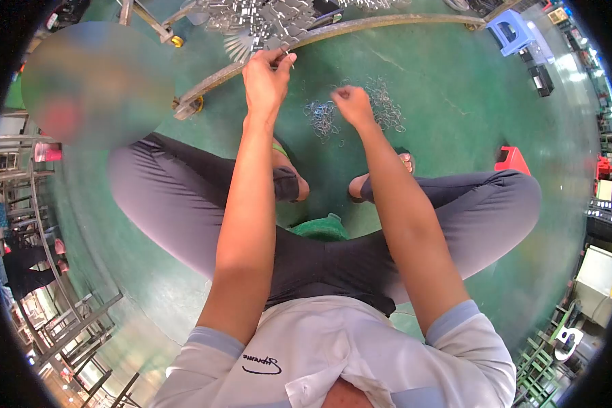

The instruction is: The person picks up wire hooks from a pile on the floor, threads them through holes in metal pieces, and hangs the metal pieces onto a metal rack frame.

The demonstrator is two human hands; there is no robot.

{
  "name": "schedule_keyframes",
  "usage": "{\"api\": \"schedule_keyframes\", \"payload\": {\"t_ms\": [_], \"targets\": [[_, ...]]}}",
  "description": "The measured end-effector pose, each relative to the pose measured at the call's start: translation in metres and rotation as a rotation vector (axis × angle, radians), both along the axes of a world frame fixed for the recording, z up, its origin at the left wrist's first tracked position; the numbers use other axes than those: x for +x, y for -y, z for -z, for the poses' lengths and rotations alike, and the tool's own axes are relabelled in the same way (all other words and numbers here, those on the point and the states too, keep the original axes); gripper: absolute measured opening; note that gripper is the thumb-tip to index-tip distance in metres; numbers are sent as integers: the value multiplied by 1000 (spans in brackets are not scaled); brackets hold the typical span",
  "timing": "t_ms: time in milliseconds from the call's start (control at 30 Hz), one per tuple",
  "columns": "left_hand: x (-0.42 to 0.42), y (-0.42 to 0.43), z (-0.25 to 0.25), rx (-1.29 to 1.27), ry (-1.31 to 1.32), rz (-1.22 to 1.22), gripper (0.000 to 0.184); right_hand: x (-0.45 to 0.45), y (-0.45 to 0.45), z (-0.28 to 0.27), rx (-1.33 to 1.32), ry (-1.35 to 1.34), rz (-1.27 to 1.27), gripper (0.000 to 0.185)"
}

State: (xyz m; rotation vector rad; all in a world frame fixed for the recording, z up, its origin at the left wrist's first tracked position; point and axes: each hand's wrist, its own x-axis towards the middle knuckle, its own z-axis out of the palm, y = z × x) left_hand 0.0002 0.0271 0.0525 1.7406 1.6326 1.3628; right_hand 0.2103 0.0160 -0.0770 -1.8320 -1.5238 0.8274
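1. We see the left hand (266, 80) with thumb and forefinger together, pinched on a thin bright sliver (293, 64); this looks like one piece being handled, its handling unfinished.
2. Just beyond those fingers lie the metal parts (265, 24), a thick jumble by the rail (387, 23). We count none as finished, since nothing marks done ones from undone.
3. Right of the left fingers and just below the right fingertips, we find the near heap (321, 121) of small wire pieces, loose on the floor.
4. The right hand (356, 107) is curled above the floor between the heaps; we cannot tell whether its fingers are apart or closed on a piece.
5. Beside the right fingers, on their right, sits the far heap (387, 109). With both heaps loose, we judge plenty is left.
6. As for what is hidden: a round blur covers the area well left of the left fingers; the parts are cut off above them; motion smears the right fingertips, and the right hand covers some of the floor between the heaps.
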Motion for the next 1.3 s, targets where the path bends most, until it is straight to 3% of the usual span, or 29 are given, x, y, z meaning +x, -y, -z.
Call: {"api": "schedule_keyframes", "payload": {"t_ms": [100,200,267,333,433,533,633,833,933,1033,1233,1300], "targets": [[1,-3,4,18,-2,-4,28,25,12,82,-234,219,-28,26],[-3,-3,6,-62,32,-35,31,30,32,118,-317,210,-73,25],[-3,0,-1,-124,48,-48,32,29,39,130,-229,189,-124,22],[-6,1,-6,-171,51,-45,32,27,42,128,-167,173,-166,21],[-12,3,-16,-220,16,-77,28,25,38,131,-283,365,-34,24],[-20,-1,-16,-283,19,-109,29,17,43,118,-17,231,-94,30],[-24,-3,-16,-304,6,-122,30,8,40,111,17,241,-401,33],[-26,-2,-15,-280,-2,-133,30,14,42,121,111,321,-181,26],[-26,-3,-15,-272,12,-139,30,18,48,120,17,292,-356,25],[-28,-4,-14,-286,29,-150,30,4,55,118,125,244,-374,22],[-30,-4,-12,-283,46,-152,32,-7,52,117,173,451,-279,20],[-32,-4,-13,-313,35,-152,34,-8,46,117,197,386,-278,20]]}}
